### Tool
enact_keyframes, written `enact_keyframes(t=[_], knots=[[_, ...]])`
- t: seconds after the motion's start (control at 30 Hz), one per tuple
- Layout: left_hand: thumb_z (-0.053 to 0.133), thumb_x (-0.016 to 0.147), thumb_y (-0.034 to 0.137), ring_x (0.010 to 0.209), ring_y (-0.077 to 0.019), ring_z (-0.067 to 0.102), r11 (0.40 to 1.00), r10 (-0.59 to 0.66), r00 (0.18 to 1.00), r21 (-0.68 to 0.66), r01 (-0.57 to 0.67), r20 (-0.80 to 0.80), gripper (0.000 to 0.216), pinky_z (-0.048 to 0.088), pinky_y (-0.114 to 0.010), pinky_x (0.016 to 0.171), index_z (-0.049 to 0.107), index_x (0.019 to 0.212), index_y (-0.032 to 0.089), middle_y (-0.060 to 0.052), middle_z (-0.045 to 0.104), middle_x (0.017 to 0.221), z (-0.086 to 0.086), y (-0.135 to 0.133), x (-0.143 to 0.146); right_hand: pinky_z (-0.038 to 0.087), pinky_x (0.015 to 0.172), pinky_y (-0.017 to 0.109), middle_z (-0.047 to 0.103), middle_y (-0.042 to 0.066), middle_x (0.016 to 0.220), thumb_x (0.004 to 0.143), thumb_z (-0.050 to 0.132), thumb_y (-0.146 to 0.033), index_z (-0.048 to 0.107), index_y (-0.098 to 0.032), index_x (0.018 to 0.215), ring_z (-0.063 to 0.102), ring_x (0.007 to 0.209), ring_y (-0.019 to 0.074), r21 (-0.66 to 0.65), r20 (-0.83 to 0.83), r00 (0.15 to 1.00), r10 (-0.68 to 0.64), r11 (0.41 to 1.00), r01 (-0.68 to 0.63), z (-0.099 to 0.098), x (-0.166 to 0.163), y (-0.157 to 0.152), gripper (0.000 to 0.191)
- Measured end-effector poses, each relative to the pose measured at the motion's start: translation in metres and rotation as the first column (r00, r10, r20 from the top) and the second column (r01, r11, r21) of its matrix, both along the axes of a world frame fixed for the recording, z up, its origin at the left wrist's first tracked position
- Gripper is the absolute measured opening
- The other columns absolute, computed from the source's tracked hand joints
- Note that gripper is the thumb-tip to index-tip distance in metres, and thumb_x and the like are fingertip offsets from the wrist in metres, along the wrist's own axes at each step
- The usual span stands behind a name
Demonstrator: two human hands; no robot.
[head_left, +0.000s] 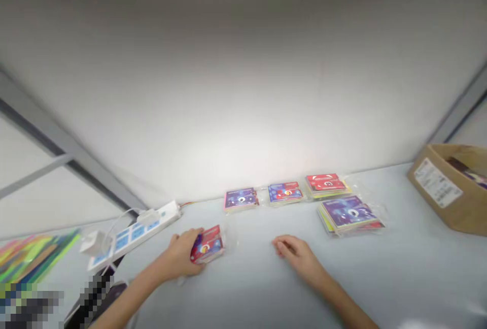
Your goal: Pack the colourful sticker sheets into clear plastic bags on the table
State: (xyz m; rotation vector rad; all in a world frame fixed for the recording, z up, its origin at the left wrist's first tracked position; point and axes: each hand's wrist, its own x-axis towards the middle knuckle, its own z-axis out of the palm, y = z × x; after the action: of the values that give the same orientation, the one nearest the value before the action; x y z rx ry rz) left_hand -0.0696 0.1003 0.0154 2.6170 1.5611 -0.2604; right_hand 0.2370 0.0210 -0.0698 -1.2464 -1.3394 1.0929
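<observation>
My left hand (186, 254) is wrapped around the left end of a red and blue pack of cards (211, 245) in a clear plastic bag. The bag's loose end sticks out to the right, and the pack rests on the table or just above it; I cannot tell which. To the right, my right hand (294, 253) is curled loosely closed at the table, with nothing visible in it. Beyond the hands, a purple pack (241, 199), a blue and red pack (285, 193) and a red pack (326, 185) line the wall. A purple-topped stack (350, 214) lies nearer, at right.
At the left a white power strip (133, 233) with plugged-in chargers and cables lies aslant. Bright coloured strips (38, 258) lie at the far left. An open cardboard box (443, 187) stands at the right edge against the white wall (243, 116).
</observation>
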Motion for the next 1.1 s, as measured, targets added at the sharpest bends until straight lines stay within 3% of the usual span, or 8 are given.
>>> enact_keyframes(t=[0.1, 0.23, 0.37, 0.47, 0.63, 0.73, 0.87, 1.1], knots=[[0.056, 0.06, 0.028, 0.098, -0.0268, 0.054, 0.998, -0.057, 0.998, -0.03, 0.057, -0.01, 0.058, 0.035, -0.035, 0.091, 0.049, 0.116, 0.017, -0.008, 0.059, 0.108, 0.007, -0.021, 0.016, 0.047, 0.064, 0.03, 0.063, 0.005, 0.07, 0.08, 0.046, -0.05, 0.065, -0.018, 0.079, 0.058, 0.067, 0.0191, 0.002, -0.001, 1.0, -0.006, 1.0, 0.006, -0.002, 0.0, -0.001, 0.038], [0.057, 0.054, 0.025, 0.094, -0.0266, 0.055, 0.994, -0.101, 0.993, -0.053, 0.098, -0.054, 0.065, 0.04, -0.034, 0.085, 0.048, 0.117, 0.014, -0.012, 0.056, 0.107, 0.023, -0.035, 0.043, 0.048, 0.059, 0.028, 0.063, 0.004, 0.068, 0.081, 0.045, -0.052, 0.065, -0.017, 0.082, 0.058, 0.063, 0.018, -0.009, -0.033, 0.999, -0.019, 1.0, 0.019, -0.004, 0.0, -0.001, 0.04], [0.057, 0.047, 0.013, 0.095, -0.0327, 0.053, 0.991, -0.134, 0.977, -0.043, 0.129, -0.164, 0.068, 0.038, -0.043, 0.084, 0.052, 0.114, 0.01, -0.018, 0.055, 0.109, 0.039, -0.045, 0.074, 0.048, 0.057, 0.028, 0.064, 0.006, 0.073, 0.083, 0.043, -0.048, 0.065, -0.017, 0.088, 0.059, 0.063, 0.0174, 0.003, -0.04, 0.998, -0.055, 0.998, 0.055, 0.0, 0.002, -0.002, 0.038], [0.056, 0.05, 0.009, 0.106, -0.0356, 0.048, 0.983, -0.172, 0.933, 0.002, 0.182, -0.316, 0.072, 0.034, -0.046, 0.089, 0.047, 0.121, 0.01, -0.02, 0.051, 0.12, 0.048, -0.054, 0.1, 0.048, 0.064, 0.03, 0.064, 0.008, 0.081, 0.084, 0.045, -0.042, 0.067, -0.019, 0.086, 0.059, 0.072, 0.0185, 0.079, 0.025, 0.999, -0.035, 0.996, 0.033, 0.004, 0.004, -0.004, 0.033], [0.056, 0.055, 0.006, 0.108, -0.0338, 0.046, 0.961, -0.25, 0.92, 0.04, 0.274, -0.303, 0.076, 0.029, -0.048, 0.095, 0.038, 0.129, 0.014, -0.016, 0.05, 0.123, 0.059, -0.062, 0.133, 0.046, 0.081, 0.033, 0.06, 0.009, 0.095, 0.083, 0.049, -0.034, 0.07, -0.022, 0.086, 0.057, 0.093, 0.0211, 0.215, 0.119, 0.992, -0.029, 0.977, 0.003, 0.004, 0.005, -0.005, 0.025], [0.056, 0.057, 0.007, 0.112, -0.0336, 0.043, 0.946, -0.298, 0.911, 0.036, 0.321, -0.286, 0.078, 0.027, -0.047, 0.096, 0.034, 0.131, 0.015, -0.016, 0.046, 0.128, 0.062, -0.061, 0.141, 0.045, 0.087, 0.035, 0.055, 0.01, 0.109, 0.084, 0.049, -0.034, 0.066, -0.024, 0.101, 0.051, 0.106, 0.0221, 0.257, 0.115, 0.987, -0.112, 0.963, 0.079, -0.001, 0.005, -0.005, 0.027], [0.055, 0.06, 0.008, 0.111, -0.0324, 0.043, 0.941, -0.311, 0.915, 0.055, 0.335, -0.258, 0.077, 0.028, -0.045, 0.096, 0.033, 0.133, 0.015, -0.015, 0.046, 0.127, 0.06, -0.057, 0.143, 0.038, 0.097, 0.038, 0.054, 0.009, 0.117, 0.084, 0.048, -0.037, 0.063, -0.025, 0.109, 0.049, 0.112, 0.0216, 0.257, 0.114, 0.986, -0.125, 0.962, 0.092, -0.003, 0.006, -0.005, 0.031], [0.054, 0.057, 0.007, 0.112, -0.0294, 0.041, 0.943, -0.294, 0.932, 0.095, 0.319, -0.211, 0.08, 0.027, -0.042, 0.097, 0.032, 0.133, 0.016, -0.013, 0.046, 0.127, 0.053, -0.044, 0.131, 0.038, 0.095, 0.044, 0.058, 0.011, 0.115, 0.081, 0.055, -0.038, 0.068, -0.027, 0.102, 0.052, 0.108, 0.0249, 0.177, 0.277, 0.957, 0.092, 0.973, -0.145, 0.003, 0.011, -0.01, 0.028]])
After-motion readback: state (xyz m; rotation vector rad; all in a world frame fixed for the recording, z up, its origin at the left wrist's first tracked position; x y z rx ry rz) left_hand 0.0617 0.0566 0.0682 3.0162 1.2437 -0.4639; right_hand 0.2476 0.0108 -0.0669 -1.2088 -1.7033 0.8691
